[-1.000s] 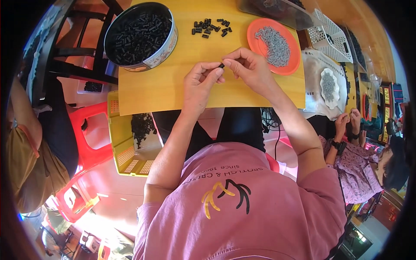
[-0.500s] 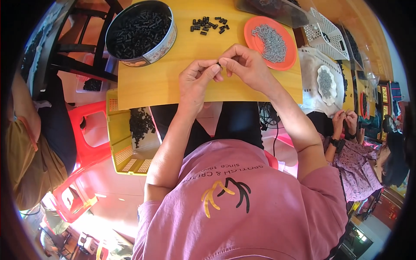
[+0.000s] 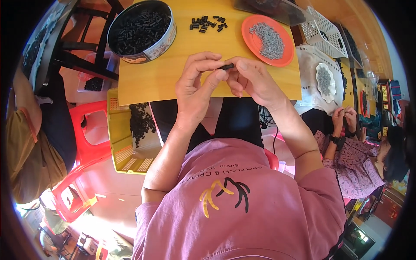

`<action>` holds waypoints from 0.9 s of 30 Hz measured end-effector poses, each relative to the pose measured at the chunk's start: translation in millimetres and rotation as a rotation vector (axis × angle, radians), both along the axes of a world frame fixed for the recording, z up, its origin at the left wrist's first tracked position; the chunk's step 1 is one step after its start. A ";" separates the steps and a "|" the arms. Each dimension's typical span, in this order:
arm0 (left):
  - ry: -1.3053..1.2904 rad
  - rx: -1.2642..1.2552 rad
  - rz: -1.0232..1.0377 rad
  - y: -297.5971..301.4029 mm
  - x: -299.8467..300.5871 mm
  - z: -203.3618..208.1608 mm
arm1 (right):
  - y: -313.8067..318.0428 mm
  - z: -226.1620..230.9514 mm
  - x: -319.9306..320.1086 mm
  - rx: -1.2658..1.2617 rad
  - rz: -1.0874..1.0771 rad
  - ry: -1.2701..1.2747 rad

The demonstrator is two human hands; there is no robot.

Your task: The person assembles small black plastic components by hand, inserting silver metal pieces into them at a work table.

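Observation:
Between my two hands, over the near part of the yellow table [image 3: 147, 86], is a small black cylindrical piece [image 3: 226, 66]. My left hand [image 3: 197, 82] pinches one end of it with thumb and fingers. The other end sits in the closed fingers of my right hand [image 3: 252, 78]. Beyond them lies a loose group of similar black pieces [image 3: 203, 21]. A round tin [image 3: 162, 45] full of such pieces stands at the far left. To the far right, an orange plate [image 3: 248, 37] carries a heap of small grey screw-like parts [image 3: 271, 43].
Left of my legs a yellow crate [image 3: 119, 147] holds black parts, beside a red plastic stool [image 3: 82, 160]. On the right are a white perforated basket [image 3: 325, 37], a white scalloped dish [image 3: 331, 93] of grey parts, and another person's hands [image 3: 344, 117].
Both hands have come slightly closer to my body. The black piece, mostly hidden before, now shows between my fingertips, and my left fingers are more spread.

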State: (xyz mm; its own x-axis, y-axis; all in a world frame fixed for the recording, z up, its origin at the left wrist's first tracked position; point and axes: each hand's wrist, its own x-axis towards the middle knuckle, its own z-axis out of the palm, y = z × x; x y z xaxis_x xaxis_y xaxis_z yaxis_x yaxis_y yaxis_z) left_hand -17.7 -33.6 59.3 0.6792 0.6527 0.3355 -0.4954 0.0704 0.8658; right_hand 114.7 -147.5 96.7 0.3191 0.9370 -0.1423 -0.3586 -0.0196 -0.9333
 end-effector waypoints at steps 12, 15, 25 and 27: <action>0.097 0.562 0.055 1.4 -15.2 30.8 | -9.5 2.2 6.1 0.107 0.225 0.195; 0.065 0.561 0.070 -0.2 -14.8 36.6 | -9.7 2.7 4.7 0.143 0.247 0.203; 0.038 0.424 0.039 -2.7 -15.9 37.5 | -10.2 5.6 1.8 0.113 0.199 0.136; 0.030 0.418 0.031 -3.6 -16.1 38.6 | -11.2 4.8 2.3 0.130 0.216 0.120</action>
